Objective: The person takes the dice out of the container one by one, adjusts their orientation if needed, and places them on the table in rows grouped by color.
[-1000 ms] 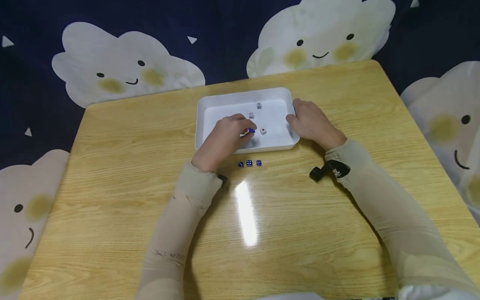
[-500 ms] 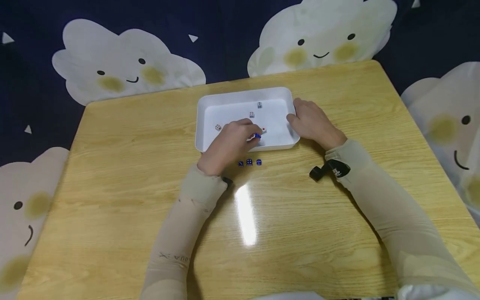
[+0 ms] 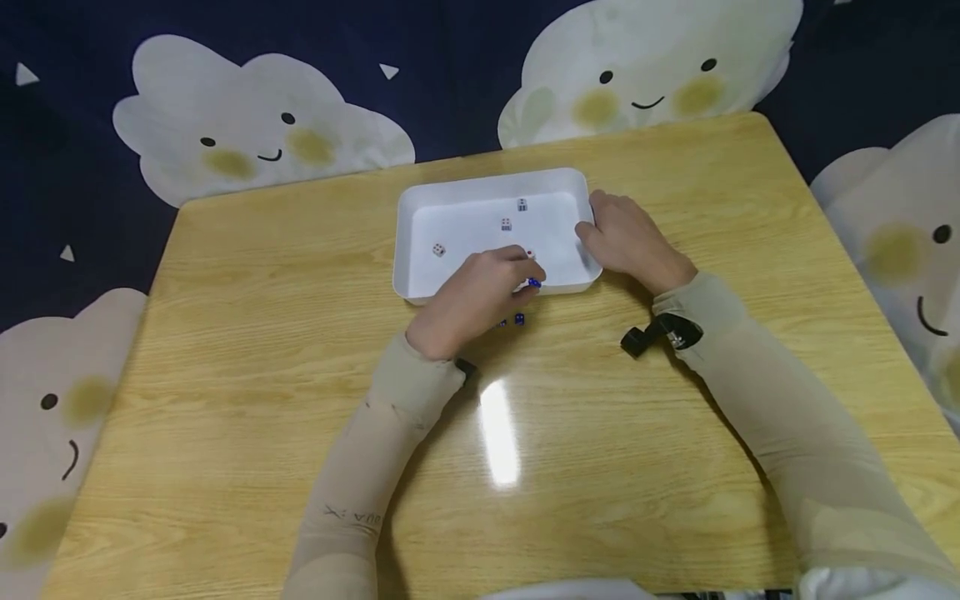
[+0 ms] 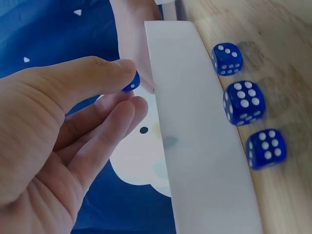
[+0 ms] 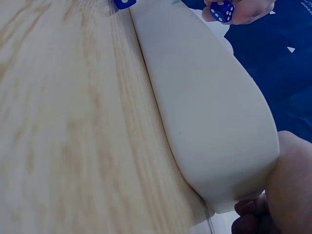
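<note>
My left hand [image 3: 483, 292] pinches a blue die [image 4: 131, 84] between thumb and fingertips, above the front wall of a white tray [image 3: 465, 223]. In the right wrist view the same die [image 5: 222, 11] shows white pips. My right hand [image 3: 630, 237] grips the tray's right end. Inside the tray lie several white dice: one die [image 3: 438, 249] at the left, two near the middle, and one die [image 3: 530, 253] partly hidden by my left fingers. Three blue dice stand in a row on the table along the tray's front wall, the middle one [image 4: 243, 102] among them.
The wooden table [image 3: 262, 333] carries the tray toward its far side. Behind it hangs a dark blue cloth [image 3: 450, 75] with cloud faces. A black wrist camera [image 3: 637, 342] juts from the right sleeve, close to the tabletop.
My left hand has moved right and toward the tray's front wall with the blue die. It uncovers a white die at the left and covers part of the blue row. My right hand stays put.
</note>
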`<state>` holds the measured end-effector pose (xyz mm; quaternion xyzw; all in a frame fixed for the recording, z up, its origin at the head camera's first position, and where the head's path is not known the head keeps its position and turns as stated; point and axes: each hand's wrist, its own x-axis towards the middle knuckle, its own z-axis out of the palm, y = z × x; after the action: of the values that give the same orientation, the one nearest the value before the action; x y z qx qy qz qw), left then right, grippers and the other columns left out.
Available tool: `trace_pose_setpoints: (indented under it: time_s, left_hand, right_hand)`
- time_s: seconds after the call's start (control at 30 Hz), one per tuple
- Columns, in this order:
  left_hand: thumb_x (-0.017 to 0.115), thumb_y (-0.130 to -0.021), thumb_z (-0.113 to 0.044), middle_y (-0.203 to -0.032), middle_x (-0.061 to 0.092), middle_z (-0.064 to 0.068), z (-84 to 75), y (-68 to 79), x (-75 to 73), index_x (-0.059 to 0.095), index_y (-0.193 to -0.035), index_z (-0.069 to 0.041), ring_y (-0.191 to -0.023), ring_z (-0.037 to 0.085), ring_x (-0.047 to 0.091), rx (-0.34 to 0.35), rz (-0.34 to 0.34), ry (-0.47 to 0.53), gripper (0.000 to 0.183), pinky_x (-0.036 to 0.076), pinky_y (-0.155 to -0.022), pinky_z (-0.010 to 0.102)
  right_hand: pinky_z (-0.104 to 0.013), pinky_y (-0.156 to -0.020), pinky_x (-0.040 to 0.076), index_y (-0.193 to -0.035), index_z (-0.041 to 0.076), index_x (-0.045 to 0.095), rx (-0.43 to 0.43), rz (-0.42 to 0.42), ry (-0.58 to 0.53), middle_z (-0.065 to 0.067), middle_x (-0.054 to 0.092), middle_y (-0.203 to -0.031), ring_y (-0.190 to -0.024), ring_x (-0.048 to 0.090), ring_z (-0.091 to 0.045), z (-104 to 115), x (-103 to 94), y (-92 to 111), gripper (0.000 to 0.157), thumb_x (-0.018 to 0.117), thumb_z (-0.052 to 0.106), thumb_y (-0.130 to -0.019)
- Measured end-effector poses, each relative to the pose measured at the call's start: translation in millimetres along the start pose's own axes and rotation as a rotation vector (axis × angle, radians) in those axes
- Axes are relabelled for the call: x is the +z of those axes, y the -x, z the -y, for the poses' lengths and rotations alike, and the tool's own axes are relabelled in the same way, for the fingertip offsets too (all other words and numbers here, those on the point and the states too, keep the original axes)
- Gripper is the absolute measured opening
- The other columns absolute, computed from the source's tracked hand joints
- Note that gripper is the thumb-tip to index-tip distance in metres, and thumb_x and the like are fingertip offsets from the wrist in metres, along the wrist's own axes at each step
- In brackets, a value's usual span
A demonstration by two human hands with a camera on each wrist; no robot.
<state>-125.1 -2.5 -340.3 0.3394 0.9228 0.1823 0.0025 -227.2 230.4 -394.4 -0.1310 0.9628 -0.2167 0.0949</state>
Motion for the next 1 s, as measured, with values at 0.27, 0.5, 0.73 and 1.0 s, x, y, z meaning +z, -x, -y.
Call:
trace_pose_setpoints:
  time_s: [0.27, 0.5, 0.73, 1.0]
  left_hand:
    - [0.068, -0.099, -0.009, -0.108, 0.073, 0.004, -3.3, -1.2, 2.2, 0.078, -0.111, -0.009, -0.09, 0.013, 0.064, 0.017, 0.021, 0.001, 0.015, 0.057, -0.085, 0.025]
    - [0.067, -0.099, -0.008, -0.11, 0.072, 0.004, -3.5, -2.0, 3.5, 0.078, -0.112, -0.009, -0.092, 0.012, 0.066, 0.017, 0.037, 0.005, 0.017, 0.056, -0.085, 0.024]
    - [0.066, -0.1, -0.009, -0.111, 0.071, 0.004, -2.4, -2.8, 5.9, 0.078, -0.11, -0.009, -0.098, 0.013, 0.069, 0.045, 0.04, 0.034, 0.015, 0.057, -0.087, 0.024]
    - [0.063, -0.102, -0.008, -0.105, 0.069, 0.003, -4.8, -3.1, 9.7, 0.077, -0.101, -0.01, -0.096, 0.013, 0.067, 0.061, 0.078, 0.063, 0.014, 0.055, -0.086, 0.026]
  right_hand:
    - [-0.04, -0.074, 0.043, -0.127, -0.006, 0.051, 0.01, 0.018, -0.002, -0.02, 0.058, -0.105, -0.092, 0.054, -0.034, 1.1, -0.6, -0.7, 0.045, 0.037, 0.03, -0.104]
    - [-0.04, -0.073, 0.042, -0.123, -0.005, 0.051, -0.004, 0.001, 0.003, -0.02, 0.056, -0.103, -0.091, 0.054, -0.034, 0.6, -0.4, -1.0, 0.042, 0.038, 0.029, -0.103]
    - [-0.04, -0.073, 0.042, -0.125, -0.005, 0.051, 0.005, 0.003, -0.008, -0.019, 0.056, -0.103, -0.091, 0.053, -0.034, -0.9, 0.6, -0.9, 0.043, 0.037, 0.03, -0.104]
    - [-0.039, -0.072, 0.041, -0.123, -0.004, 0.051, -0.004, 0.002, -0.019, -0.019, 0.056, -0.102, -0.09, 0.053, -0.033, 0.6, -1.2, -0.4, 0.041, 0.038, 0.03, -0.104]
